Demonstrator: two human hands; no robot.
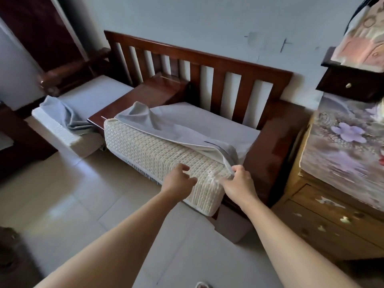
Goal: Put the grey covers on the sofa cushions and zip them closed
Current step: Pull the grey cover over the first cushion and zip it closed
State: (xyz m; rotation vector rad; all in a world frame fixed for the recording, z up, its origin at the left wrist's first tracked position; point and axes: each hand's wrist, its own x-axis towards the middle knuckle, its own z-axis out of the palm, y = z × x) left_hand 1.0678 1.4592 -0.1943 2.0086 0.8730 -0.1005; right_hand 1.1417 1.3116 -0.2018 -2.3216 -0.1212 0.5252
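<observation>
A cream, woven-textured sofa cushion [158,150] lies on the wooden sofa frame [199,65], its front side bare. A grey cover [187,123] drapes over its top, with the open edge and dark zipper line folded back near the right corner. My right hand [239,183] pinches the cover's edge at the cushion's front right corner. My left hand [178,179] hovers against the cushion's front face with loosely curled fingers, holding nothing. A second cushion [68,121] lies to the left, partly in another grey cover [62,113].
A wooden cabinet [324,221] under a floral cloth [349,146] stands close on the right, with a dark drawer unit [349,84] above. A dark wooden door [41,32] is at the back left. Pale floor tiles [83,204] lie in front.
</observation>
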